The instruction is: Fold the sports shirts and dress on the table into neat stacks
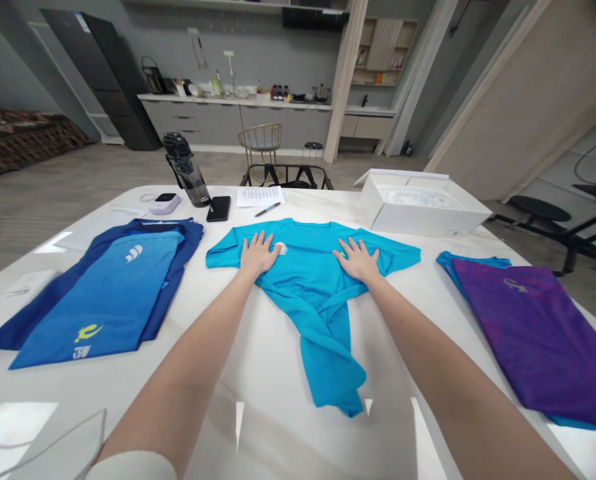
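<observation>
Turquoise shirt — small chest logo, unreadable — under both hands, spread flat.

No words legible. Blue shirt, left side of table: white curved-stroke mark, yellow mark, white lettering too blurred. Purple shirt, right edge: pale mark. Turquoise shirt, middle: round white print, unreadable. Paper toward far edge: printed lines, too small.

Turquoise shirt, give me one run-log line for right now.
left hand: open on turquoise shirt | right hand: open on it | turquoise shirt: shoulders spread, lower part bunched | purple garment: folded, right side
</observation>
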{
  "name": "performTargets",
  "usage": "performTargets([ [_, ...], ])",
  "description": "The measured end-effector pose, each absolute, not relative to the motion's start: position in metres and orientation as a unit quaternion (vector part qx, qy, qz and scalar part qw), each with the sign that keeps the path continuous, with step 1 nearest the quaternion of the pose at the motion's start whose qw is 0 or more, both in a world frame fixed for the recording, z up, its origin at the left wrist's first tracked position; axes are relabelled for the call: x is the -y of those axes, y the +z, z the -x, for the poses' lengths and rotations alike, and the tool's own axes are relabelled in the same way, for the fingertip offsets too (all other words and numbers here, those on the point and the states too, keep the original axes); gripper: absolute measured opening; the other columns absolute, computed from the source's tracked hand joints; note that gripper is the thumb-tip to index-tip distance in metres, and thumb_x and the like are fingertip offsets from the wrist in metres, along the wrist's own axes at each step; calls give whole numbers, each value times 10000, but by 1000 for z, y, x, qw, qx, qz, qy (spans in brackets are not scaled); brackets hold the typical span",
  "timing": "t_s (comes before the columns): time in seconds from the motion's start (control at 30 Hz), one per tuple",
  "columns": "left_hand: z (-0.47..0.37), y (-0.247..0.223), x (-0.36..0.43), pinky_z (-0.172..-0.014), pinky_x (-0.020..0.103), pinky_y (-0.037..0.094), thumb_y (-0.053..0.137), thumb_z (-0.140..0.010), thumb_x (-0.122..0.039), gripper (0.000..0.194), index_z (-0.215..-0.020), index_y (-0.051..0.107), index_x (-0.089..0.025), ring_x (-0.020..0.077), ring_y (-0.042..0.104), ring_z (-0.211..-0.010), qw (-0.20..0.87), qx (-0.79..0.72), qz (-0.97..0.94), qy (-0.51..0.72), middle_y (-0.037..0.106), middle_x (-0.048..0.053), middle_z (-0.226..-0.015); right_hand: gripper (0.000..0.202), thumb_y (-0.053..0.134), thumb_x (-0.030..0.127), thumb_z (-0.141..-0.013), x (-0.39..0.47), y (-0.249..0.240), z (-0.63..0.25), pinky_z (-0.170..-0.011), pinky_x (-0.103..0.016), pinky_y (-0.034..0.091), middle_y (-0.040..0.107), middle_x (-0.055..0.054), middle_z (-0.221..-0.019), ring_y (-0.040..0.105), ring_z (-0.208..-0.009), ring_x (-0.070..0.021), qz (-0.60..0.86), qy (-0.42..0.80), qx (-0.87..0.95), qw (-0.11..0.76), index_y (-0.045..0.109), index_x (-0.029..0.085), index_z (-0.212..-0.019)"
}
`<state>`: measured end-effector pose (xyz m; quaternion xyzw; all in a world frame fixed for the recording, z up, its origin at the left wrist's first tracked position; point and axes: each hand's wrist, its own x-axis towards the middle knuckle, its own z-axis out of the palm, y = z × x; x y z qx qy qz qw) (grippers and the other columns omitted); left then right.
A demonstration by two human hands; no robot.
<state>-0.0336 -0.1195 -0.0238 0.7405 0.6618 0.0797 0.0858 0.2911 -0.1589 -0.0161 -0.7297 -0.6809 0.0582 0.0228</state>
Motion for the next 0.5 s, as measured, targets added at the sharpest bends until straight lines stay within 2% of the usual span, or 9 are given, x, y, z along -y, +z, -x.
performTargets([
  [0.17,36,-21,110,-1232,568,127,225,-993,-649,717,-1578,338,-251,299,195,-1540,76,-637,-760,102,247,78,-1664,733,78,747,-951,152,-16,-291,-1129,-771,101,169,13,-1687,139,-1531,-364,726,40,687,11,200,428,-1599],
  [0.27,29,-11,122,-1239,516,165,290,-1034,-488,591,-1516,443,-181,274,327,-1489,26,-602,-781,165,384,129,-1601,725,75,733,-958,150,-16,-290,-1131,-763,117,168,9,-1688,147,-1528,-358,724,28,689,4,185,423,-1603],
  [0.33,18,-1,146,-1238,452,207,300,-1046,-394,509,-1428,541,-159,243,433,-1421,8,-544,-813,207,504,129,-1517,723,76,732,-959,150,-15,-290,-1129,-759,126,173,7,-1687,155,-1526,-355,725,27,688,6,191,422,-1602],
  [0.43,-9,15,203,-1151,368,372,373,-1037,-452,448,-1283,648,-198,220,578,-1260,81,-396,-892,202,663,77,-1335,720,96,736,-960,152,-12,-287,-1121,-762,120,197,-5,-1682,168,-1517,-357,728,26,685,15,225,420,-1594],
  [0.5,-26,23,248,-1075,346,444,471,-988,-555,477,-1269,652,-215,229,615,-1205,146,-304,-924,179,686,68,-1295,715,129,726,-967,157,-7,-282,-1117,-762,91,230,-33,-1673,176,-1506,-366,730,4,683,25,255,397,-1590],
])
